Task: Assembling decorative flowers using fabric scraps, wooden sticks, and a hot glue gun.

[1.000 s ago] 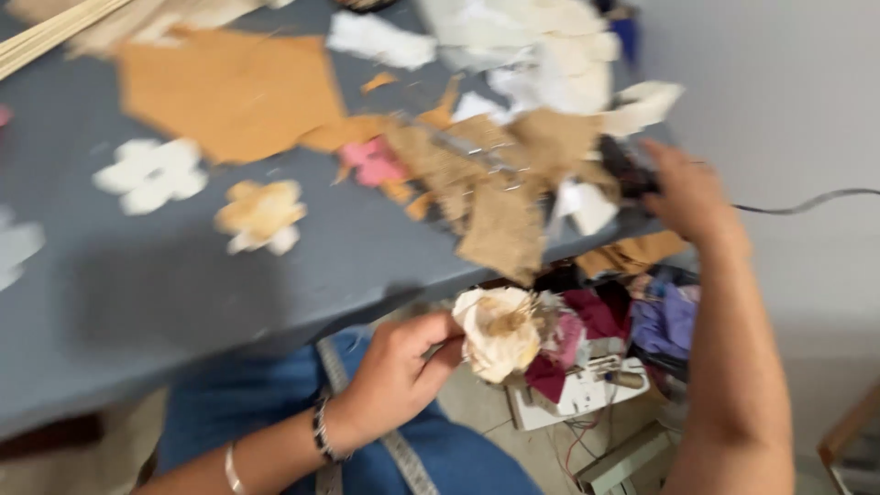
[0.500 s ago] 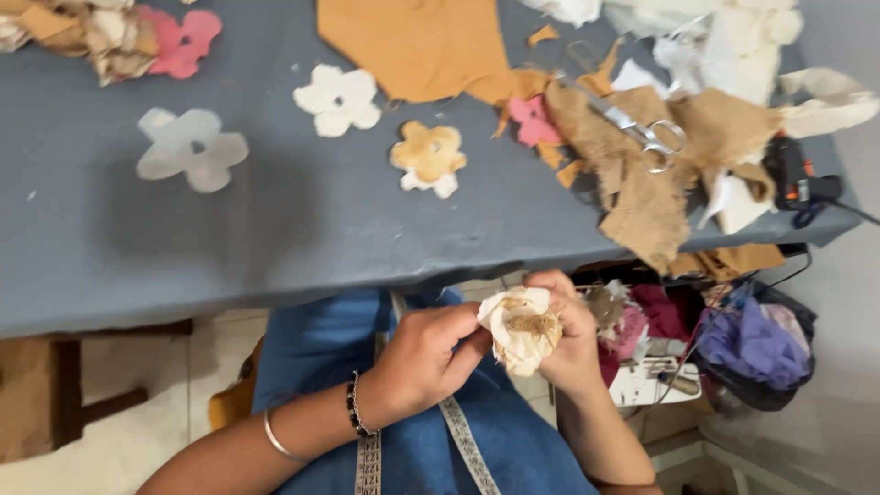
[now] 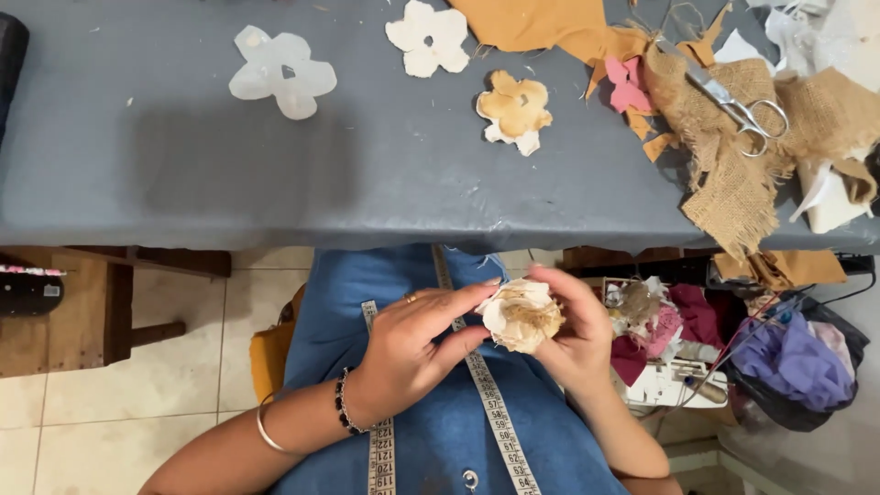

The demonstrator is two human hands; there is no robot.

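Fingers of both the left hand (image 3: 403, 353) and right hand (image 3: 573, 335) pinch the cream fabric flower (image 3: 522, 316) below the table (image 3: 183, 192) edge, steadying its layers over the lap.

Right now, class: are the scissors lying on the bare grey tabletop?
No: the scissors lie on the burlap scraps, not on the bare grey table.

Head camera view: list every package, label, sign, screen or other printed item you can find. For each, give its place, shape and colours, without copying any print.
Measuring tape: hangs down the blue lap beneath both hands, a long pale strip with dark printed marks.
Dark block: left edge beside the wooden furniture, black with a small pale label.
No signs or screens show.
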